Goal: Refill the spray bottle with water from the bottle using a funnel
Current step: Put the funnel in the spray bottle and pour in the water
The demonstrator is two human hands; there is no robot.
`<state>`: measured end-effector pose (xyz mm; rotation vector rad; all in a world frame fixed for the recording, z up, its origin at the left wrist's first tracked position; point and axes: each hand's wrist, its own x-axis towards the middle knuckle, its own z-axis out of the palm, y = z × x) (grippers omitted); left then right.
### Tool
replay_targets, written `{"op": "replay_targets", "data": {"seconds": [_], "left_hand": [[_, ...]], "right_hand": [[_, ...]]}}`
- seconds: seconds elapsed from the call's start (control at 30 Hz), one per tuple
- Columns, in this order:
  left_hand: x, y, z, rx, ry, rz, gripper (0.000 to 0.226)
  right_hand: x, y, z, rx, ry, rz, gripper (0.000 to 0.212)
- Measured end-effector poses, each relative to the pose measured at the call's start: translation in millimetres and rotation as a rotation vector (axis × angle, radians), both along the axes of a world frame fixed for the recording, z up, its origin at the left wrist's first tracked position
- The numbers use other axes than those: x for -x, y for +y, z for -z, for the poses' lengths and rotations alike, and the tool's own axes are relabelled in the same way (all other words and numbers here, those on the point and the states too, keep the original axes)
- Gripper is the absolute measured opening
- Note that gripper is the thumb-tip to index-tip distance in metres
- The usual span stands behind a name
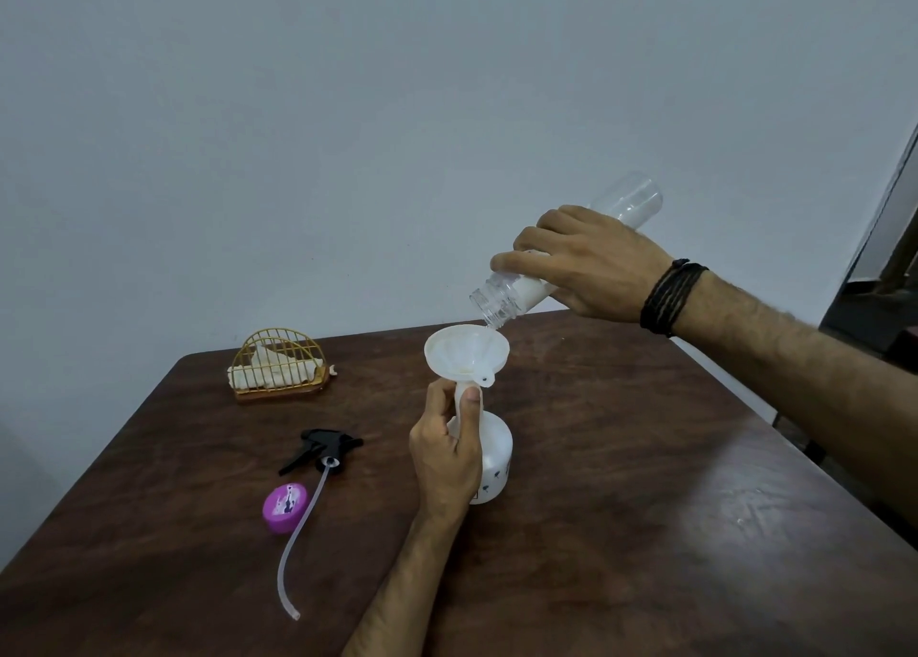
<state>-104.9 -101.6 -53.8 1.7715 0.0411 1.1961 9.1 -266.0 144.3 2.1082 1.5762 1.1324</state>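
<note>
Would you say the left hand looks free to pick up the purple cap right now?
Probably not: the left hand is wrapped around the spray bottle neck, steadying the funnel. The path to the purple cap itself looks unobstructed.

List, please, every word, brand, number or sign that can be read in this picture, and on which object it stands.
No text can be read.
Purple cap: a dark printed figure, no letters legible.
Spray bottle: small dark marks and a small mark near the base, too small and blurred to read.
Water bottle: white label, nothing legible.
</note>
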Motion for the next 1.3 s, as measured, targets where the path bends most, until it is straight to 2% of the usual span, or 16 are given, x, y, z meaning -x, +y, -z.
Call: {"op": "replay_targets", "data": {"seconds": [0.43,0.63,0.73,0.93,1.1,1.3], "left_hand": [[0.3,-0.2,-0.1,0.007,0.001,0.007,0.024],[-0.2,0.2,2.4,0.014,0.006,-0.005,0.031],[-1.0,1.0,3.6,0.016,0.01,-0.007,0.031],[-1.8,-0.6,3.1,0.025,0.017,-0.014,0.036],[-7.0,-3.3,3.5,0.012,0.05,-0.054,0.035],[-21.8,-6.1,-0.4,0.006,0.096,-0.075,0.031]], "right_hand": [[-0.6,8.6,6.9,0.038,-0.173,-0.057,0.054],[6.2,10.3,9.0,-0.007,-0.127,-0.031,0.055],[9.4,8.4,12.6,-0.045,0.054,0.013,0.052],[13.8,-0.8,31.5,-0.193,0.488,0.105,0.059],[17.0,-7.8,55.4,-0.497,0.956,0.062,0.058],[26.7,-15.8,87.1,-0.778,1.236,0.043,0.063]]}}
